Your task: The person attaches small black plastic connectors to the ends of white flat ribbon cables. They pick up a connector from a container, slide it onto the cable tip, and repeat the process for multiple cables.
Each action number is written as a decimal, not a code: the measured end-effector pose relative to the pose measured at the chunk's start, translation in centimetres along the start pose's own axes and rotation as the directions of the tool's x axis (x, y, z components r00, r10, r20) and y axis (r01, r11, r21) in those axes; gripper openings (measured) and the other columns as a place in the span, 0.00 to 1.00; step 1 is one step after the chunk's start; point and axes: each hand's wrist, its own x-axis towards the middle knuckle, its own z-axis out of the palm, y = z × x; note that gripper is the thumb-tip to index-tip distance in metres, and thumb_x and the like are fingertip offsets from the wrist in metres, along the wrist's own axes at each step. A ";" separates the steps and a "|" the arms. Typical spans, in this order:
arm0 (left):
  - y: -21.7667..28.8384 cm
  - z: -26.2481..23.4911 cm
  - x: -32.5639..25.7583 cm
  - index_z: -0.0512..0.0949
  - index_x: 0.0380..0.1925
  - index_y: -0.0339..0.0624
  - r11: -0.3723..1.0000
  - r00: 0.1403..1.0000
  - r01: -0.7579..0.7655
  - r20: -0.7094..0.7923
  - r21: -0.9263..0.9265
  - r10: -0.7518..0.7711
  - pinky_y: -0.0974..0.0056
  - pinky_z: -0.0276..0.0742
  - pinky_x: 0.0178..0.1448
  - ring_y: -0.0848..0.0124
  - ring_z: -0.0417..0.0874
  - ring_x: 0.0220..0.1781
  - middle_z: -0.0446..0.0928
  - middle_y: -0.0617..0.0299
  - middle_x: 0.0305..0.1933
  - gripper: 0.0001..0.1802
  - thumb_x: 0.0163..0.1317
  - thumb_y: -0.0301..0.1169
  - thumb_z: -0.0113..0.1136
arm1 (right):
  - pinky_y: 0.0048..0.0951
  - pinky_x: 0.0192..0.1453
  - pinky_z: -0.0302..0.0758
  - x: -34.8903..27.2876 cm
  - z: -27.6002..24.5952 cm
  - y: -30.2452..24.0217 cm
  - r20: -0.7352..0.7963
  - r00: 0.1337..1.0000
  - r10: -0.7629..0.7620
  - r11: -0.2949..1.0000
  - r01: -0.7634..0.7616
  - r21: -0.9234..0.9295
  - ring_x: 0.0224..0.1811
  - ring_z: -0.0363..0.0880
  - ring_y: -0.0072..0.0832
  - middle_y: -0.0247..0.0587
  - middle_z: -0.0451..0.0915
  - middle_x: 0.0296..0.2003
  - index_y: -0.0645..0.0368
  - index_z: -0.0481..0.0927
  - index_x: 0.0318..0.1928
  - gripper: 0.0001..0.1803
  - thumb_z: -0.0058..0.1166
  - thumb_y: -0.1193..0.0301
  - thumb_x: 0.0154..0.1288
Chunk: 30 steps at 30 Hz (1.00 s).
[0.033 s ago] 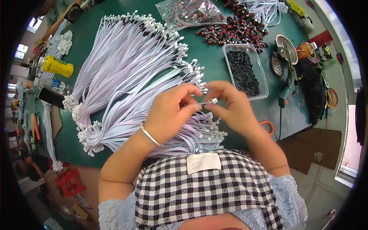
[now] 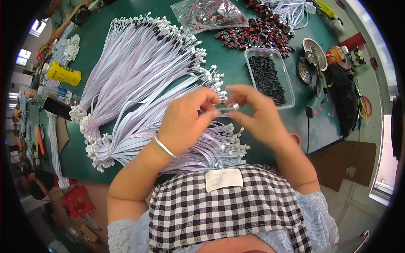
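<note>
My left hand (image 2: 185, 114) is closed in a pinch on a thin white cable, over the near end of a bundle of flat white cables (image 2: 143, 97). The cable end carries a small white connector (image 2: 235, 106), which shows between the curled thumb and forefinger of my right hand (image 2: 257, 116). My right fingertips are slightly blurred, and their contact with the connector is partly hidden. Beneath both hands, more flat cables (image 2: 198, 154) fan out with white connectors at their ends.
A clear plastic box (image 2: 292, 90) of short black tubes stands right of my hands. Beyond lie a heap of red and black connectors (image 2: 261, 36) and a clear bag (image 2: 202, 17). Metal bowls (image 2: 322, 59), a green tool (image 2: 314, 107) and a yellow bottle (image 2: 63, 74) flank the work.
The white connector has shifted slightly up and left and turned. My right fingers have moved a little around it; my left hand keeps its pinch, nearly in place.
</note>
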 end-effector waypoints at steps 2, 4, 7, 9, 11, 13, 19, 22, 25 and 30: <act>0.0 -0.4 1.6 0.76 0.34 0.39 0.973 0.992 -0.108 -0.050 0.204 0.120 0.70 0.71 0.33 0.74 0.75 0.26 0.76 0.63 0.26 0.08 0.52 0.23 0.62 | 0.33 0.49 0.74 1.0 -1.9 -0.4 -0.067 0.996 -0.053 0.970 0.036 -0.241 0.45 0.78 0.35 0.41 0.79 0.41 0.57 0.76 0.51 0.22 0.61 0.74 0.53; -1.1 -0.4 3.0 0.76 0.29 0.39 0.954 0.991 -0.100 -0.056 0.282 0.120 0.67 0.71 0.33 0.69 0.75 0.27 0.76 0.60 0.26 0.06 0.51 0.24 0.62 | 0.38 0.50 0.70 1.8 -4.4 0.6 -0.085 0.983 -0.165 0.814 0.087 -0.574 0.45 0.75 0.40 0.40 0.79 0.41 0.57 0.80 0.42 0.12 0.58 0.72 0.56; -3.0 0.2 3.8 0.77 0.28 0.40 0.912 0.992 -0.104 -0.022 0.396 0.123 0.63 0.71 0.35 0.65 0.76 0.30 0.75 0.59 0.28 0.05 0.50 0.25 0.63 | 0.37 0.47 0.68 1.8 -6.7 2.1 0.027 0.996 -0.086 0.569 0.072 -0.819 0.44 0.74 0.35 0.35 0.78 0.36 0.53 0.81 0.38 0.09 0.59 0.70 0.54; -3.0 0.4 3.4 0.77 0.28 0.41 0.906 0.991 -0.111 -0.020 0.408 0.131 0.62 0.71 0.37 0.63 0.76 0.32 0.74 0.59 0.29 0.05 0.50 0.25 0.63 | 0.36 0.49 0.67 1.5 -7.1 3.1 0.054 0.998 -0.037 0.469 0.065 -0.881 0.45 0.74 0.32 0.33 0.77 0.33 0.51 0.81 0.38 0.09 0.60 0.69 0.54; -2.8 0.4 3.1 0.78 0.28 0.42 0.893 0.988 -0.136 -0.003 0.430 0.153 0.60 0.72 0.38 0.61 0.76 0.33 0.73 0.58 0.31 0.04 0.51 0.25 0.62 | 0.36 0.48 0.67 1.2 -7.0 4.4 0.064 0.997 -0.042 0.451 0.076 -0.889 0.45 0.74 0.32 0.33 0.77 0.33 0.52 0.80 0.37 0.08 0.59 0.71 0.54; -1.8 0.1 2.5 0.79 0.29 0.43 0.855 0.974 -0.211 0.027 0.475 0.225 0.59 0.72 0.38 0.60 0.77 0.34 0.73 0.58 0.31 0.05 0.51 0.24 0.62 | 0.36 0.48 0.67 1.3 -6.9 5.0 0.076 0.997 -0.033 0.453 0.082 -0.888 0.44 0.74 0.32 0.33 0.77 0.33 0.53 0.79 0.36 0.07 0.58 0.72 0.54; -1.0 0.1 1.2 0.79 0.29 0.44 0.612 0.892 -0.450 0.299 0.650 0.339 0.59 0.72 0.40 0.61 0.75 0.35 0.75 0.61 0.31 0.07 0.47 0.23 0.61 | 0.37 0.48 0.68 2.1 -7.3 5.9 0.092 0.996 -0.016 0.507 0.087 -0.857 0.43 0.75 0.35 0.36 0.77 0.32 0.54 0.78 0.34 0.07 0.56 0.76 0.52; -1.7 1.0 0.9 0.78 0.29 0.44 0.589 0.890 -0.451 0.290 0.670 0.352 0.59 0.72 0.40 0.61 0.75 0.35 0.75 0.62 0.31 0.08 0.46 0.23 0.59 | 0.38 0.47 0.69 2.3 -7.4 6.0 0.120 0.993 -0.017 0.530 0.111 -0.840 0.43 0.75 0.37 0.37 0.77 0.32 0.56 0.78 0.33 0.06 0.56 0.76 0.52; -1.7 1.0 0.7 0.77 0.30 0.44 0.618 0.899 -0.430 0.247 0.658 0.362 0.59 0.72 0.41 0.61 0.75 0.36 0.75 0.61 0.31 0.08 0.47 0.22 0.58 | 0.39 0.47 0.70 2.3 -7.6 5.5 0.185 0.982 -0.033 0.543 0.173 -0.822 0.42 0.75 0.38 0.39 0.77 0.32 0.57 0.78 0.32 0.05 0.54 0.76 0.53; 0.1 0.1 -0.7 0.77 0.32 0.41 0.940 0.968 -0.235 -0.033 0.248 0.250 0.65 0.73 0.36 0.65 0.77 0.33 0.76 0.58 0.33 0.06 0.53 0.20 0.57 | 0.39 0.46 0.72 2.1 -7.8 5.9 0.190 0.981 -0.030 0.510 0.179 -0.841 0.40 0.75 0.40 0.41 0.76 0.31 0.57 0.79 0.33 0.05 0.52 0.77 0.55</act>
